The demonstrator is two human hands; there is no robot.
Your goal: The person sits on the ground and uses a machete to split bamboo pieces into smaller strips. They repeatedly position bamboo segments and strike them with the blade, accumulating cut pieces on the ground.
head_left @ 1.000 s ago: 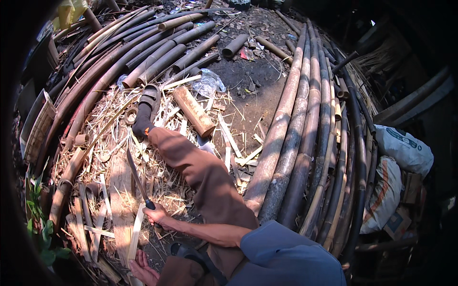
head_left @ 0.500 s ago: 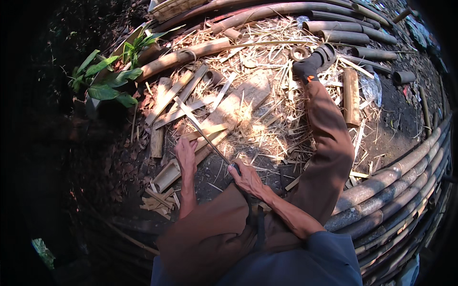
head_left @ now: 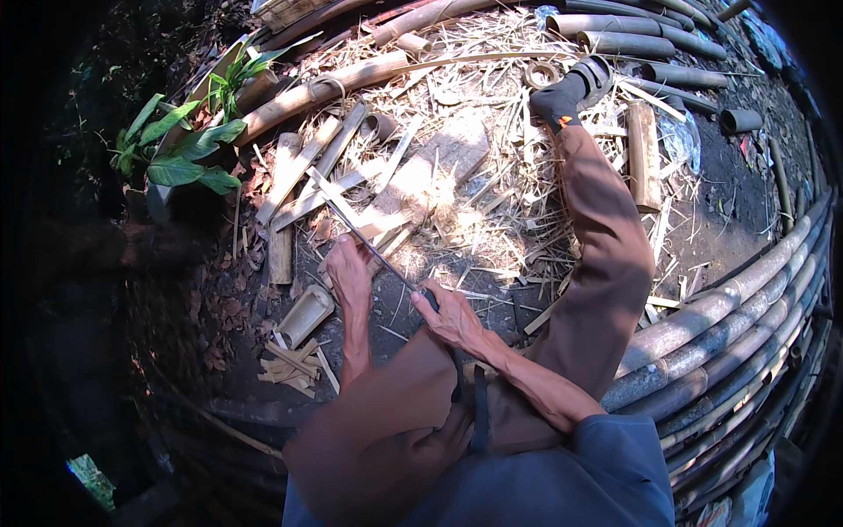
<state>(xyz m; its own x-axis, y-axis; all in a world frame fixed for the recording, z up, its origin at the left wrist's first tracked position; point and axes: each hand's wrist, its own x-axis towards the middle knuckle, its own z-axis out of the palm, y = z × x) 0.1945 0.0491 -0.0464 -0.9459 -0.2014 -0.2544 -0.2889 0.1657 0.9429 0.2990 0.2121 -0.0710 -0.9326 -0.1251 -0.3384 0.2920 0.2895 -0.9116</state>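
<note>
Left hand [head_left: 350,270] is closed, fingers curled around what looks like the near end of a pale bamboo strip [head_left: 388,225], though the strip's held end is partly hidden. That strip points away from the fingers, to the upper right, above the litter of shavings. It is probably light, stiff along its length and springy across its thin face, with edges that may be sharp or splintery, so a flat pinch near the end, clear of the edge, looks the sound hold. Just beside the strip runs a long knife [head_left: 382,256], its narrow blade slanting up and left past the left fingers; it is likely rigid and slim, heavier than the strip, and to be taken only by the dark handle. Right hand [head_left: 451,317] is wrapped around that handle, thumb along it. Farther right, beyond the outstretched leg [head_left: 606,237], a pale bamboo block [head_left: 644,162] lies on the ground, and long bamboo poles [head_left: 702,338] curve along the edge of the view.
</note>
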